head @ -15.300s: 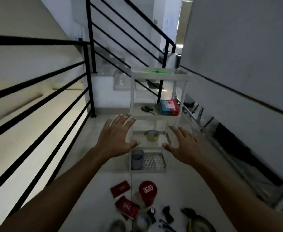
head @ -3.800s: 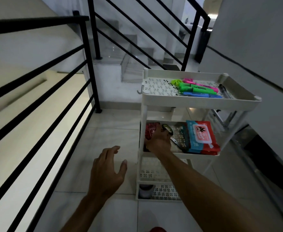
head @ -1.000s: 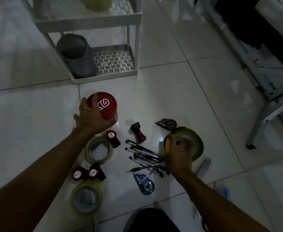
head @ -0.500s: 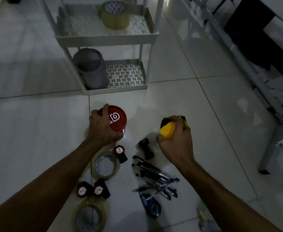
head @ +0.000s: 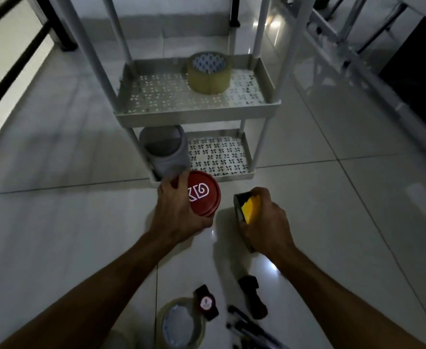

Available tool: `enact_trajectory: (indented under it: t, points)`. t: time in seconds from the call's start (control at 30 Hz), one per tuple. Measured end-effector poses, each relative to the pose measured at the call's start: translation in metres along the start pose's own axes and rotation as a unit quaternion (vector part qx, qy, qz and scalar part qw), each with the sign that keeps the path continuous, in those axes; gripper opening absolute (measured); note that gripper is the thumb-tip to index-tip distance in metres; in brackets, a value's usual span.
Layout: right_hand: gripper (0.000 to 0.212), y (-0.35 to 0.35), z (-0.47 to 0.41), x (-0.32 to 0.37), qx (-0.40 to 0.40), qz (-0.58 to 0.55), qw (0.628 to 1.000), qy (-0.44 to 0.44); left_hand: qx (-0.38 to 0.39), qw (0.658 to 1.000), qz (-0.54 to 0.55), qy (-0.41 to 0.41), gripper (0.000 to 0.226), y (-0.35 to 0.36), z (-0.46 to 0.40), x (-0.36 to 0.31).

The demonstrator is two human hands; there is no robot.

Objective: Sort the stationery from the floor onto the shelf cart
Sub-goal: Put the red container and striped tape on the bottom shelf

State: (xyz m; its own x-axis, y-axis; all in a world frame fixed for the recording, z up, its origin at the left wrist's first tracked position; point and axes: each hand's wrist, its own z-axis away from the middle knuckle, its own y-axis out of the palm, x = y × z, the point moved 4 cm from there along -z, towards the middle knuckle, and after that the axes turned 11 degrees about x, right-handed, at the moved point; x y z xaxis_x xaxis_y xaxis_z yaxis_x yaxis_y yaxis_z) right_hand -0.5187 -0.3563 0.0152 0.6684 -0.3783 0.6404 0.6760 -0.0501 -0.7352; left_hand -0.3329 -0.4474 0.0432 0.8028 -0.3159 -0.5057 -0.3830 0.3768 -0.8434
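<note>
Filling left hand [head: 179, 212]: red-lidded jar [head: 203, 197]

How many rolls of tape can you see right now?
3. A brown tape roll lies on the cart's lower shelf, a clear tape roll lies on the floor by the bottom edge, and the right hand holds a yellow-and-black tape roll. More may lie out of view.

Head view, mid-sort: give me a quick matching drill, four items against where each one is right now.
Items:
1. red-lidded jar
2. yellow-and-black tape roll
3. brown tape roll
4. grey container

Places:
A. bottom tier of the shelf cart
B. left hand
C. tier above the bottom one
D. right hand

Pairs: 1-B, 2-D, 3-C, 4-A
</note>
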Motion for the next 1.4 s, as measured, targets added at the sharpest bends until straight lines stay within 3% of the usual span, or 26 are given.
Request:
enact_trajectory:
  t: [0.37,1.0,1.2,1.4]
  points:
    - [0.081,0.002,-0.018,-0.022,-0.019,-0.005,0.999,0.027,-0.059,0.997,-0.001,0.04,0.114,-0.01,-0.111,-0.042]
    - [0.078,0.001,-0.044,-0.01,-0.045,0.013,0.998,0.049,-0.068,0.995,0.032,-0.063,0.111,0.018,-0.175,-0.025]
    - [0.079,0.003,-0.047,-0.011,-0.045,0.012,0.998,0.051,-0.016,0.989,-0.131,-0.065,0.101,0.023,-0.17,-0.027]
    - [0.085,0.005,-0.049,-0.015,-0.037,-0.004,0.998,0.052,0.026,0.986,-0.162,-0.034,0.089,0.02,-0.155,-0.019]
